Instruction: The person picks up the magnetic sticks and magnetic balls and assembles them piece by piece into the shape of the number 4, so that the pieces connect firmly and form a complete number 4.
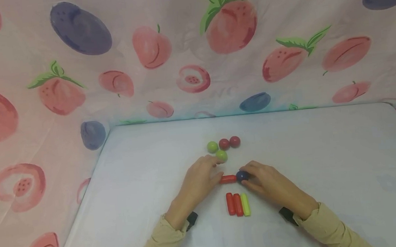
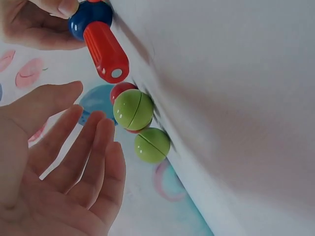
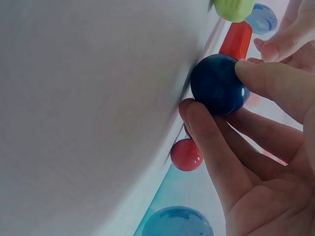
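Head view: I watch two bare hands work near the middle of a white surface [image 1: 325,148], about midway between its left and right edges. The right hand [image 1: 272,179] grips a blue ball [image 1: 242,176], thumb and fingertips pinching it. A red stick [image 1: 228,179] has one end against the ball and points from it toward the left edge, roughly parallel to the far edge. I cannot tell whether the pair rests on the surface or sits just above it.

The left hand [image 1: 198,177] holds nothing; on my left wrist feed its fingers are loosely spread, the thumb tip near the stick's free end but apart from it. That end shows a pale round spot [image 2: 116,73].

Toward the far edge, beyond the hands, I see two green balls [image 1: 212,146] and two dark red balls [image 1: 234,141] grouped closely, the nearer green one just beside the left hand's fingertips. On the near side of the blue ball, two more red sticks [image 1: 230,204] and a yellow stick [image 1: 245,204] lie side by side, their ends facing the far edge. Behind the far edge hangs a fruit-print cloth [image 1: 184,35].
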Demonstrator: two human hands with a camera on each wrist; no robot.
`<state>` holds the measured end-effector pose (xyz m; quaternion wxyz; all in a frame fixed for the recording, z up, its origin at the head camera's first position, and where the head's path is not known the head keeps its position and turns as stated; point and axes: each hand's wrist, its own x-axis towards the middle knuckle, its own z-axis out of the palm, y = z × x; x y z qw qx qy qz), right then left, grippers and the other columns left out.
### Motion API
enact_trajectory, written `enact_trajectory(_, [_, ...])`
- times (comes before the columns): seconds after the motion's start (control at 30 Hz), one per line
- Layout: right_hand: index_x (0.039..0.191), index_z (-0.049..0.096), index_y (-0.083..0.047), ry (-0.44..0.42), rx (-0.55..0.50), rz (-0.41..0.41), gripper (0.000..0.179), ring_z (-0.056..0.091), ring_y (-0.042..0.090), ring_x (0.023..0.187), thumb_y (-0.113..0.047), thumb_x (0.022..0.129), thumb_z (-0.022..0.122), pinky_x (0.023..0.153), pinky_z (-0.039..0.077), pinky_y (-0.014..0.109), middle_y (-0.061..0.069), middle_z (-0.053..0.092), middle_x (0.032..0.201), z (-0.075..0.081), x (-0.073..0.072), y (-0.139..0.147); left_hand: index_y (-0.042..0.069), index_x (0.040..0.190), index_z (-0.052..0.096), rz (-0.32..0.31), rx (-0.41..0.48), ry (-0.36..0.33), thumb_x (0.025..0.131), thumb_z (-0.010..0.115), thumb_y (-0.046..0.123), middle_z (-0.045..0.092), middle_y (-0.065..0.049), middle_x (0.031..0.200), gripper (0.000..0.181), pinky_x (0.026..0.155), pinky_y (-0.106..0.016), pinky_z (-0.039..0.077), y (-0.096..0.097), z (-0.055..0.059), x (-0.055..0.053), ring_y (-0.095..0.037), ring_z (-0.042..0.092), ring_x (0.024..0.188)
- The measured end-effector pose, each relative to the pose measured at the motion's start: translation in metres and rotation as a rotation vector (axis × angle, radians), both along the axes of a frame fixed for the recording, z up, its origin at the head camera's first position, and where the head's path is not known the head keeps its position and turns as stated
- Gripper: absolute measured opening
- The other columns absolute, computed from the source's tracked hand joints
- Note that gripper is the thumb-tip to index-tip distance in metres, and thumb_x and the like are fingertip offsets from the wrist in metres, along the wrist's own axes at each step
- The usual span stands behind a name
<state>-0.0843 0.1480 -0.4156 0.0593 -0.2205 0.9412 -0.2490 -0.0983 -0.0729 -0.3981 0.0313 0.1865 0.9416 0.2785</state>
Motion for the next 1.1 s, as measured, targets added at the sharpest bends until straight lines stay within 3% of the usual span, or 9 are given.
enact_trajectory(0.33, [0.117,0.068,-0.005,0.009,0.005,0.0,0.036,0.067,0.019,0.099,-0.021,0.086,0.078,0.09,0.057,0.039,0.004,0.069,0.107,-0.001,0.0,0.001,0.018,0.124,0.065,0.048,0.015,0.062,0.087,0.076,0.017,0.062,0.0,0.13,0.038,0.104,-0.034,0.049,0.003,-0.002,-0.014,-0.018,0.055,0.125])
enact_trajectory(0.83, [0.116,0.069,-0.005,0.023,-0.005,0.004,0.035,0.067,0.019,0.099,-0.02,0.086,0.078,0.09,0.057,0.039,0.004,0.069,0.107,-0.002,0.0,0.001,0.015,0.123,0.066,0.053,0.005,0.051,0.087,0.076,0.015,0.066,0.001,0.12,0.038,0.1,-0.032,0.051,0.009,-0.007,-0.029,-0.017,0.059,0.116])
enact_trajectory(1.1, [0.116,0.069,-0.005,0.019,-0.004,0.004,0.035,0.067,0.019,0.099,-0.02,0.085,0.078,0.09,0.057,0.038,0.004,0.069,0.108,-0.002,-0.001,0.001,0.014,0.119,0.069,0.029,-0.004,0.076,0.087,0.076,0.014,0.067,0.001,0.11,0.032,0.092,-0.029,0.053,0.012,-0.007,-0.034,-0.016,0.059,0.103])
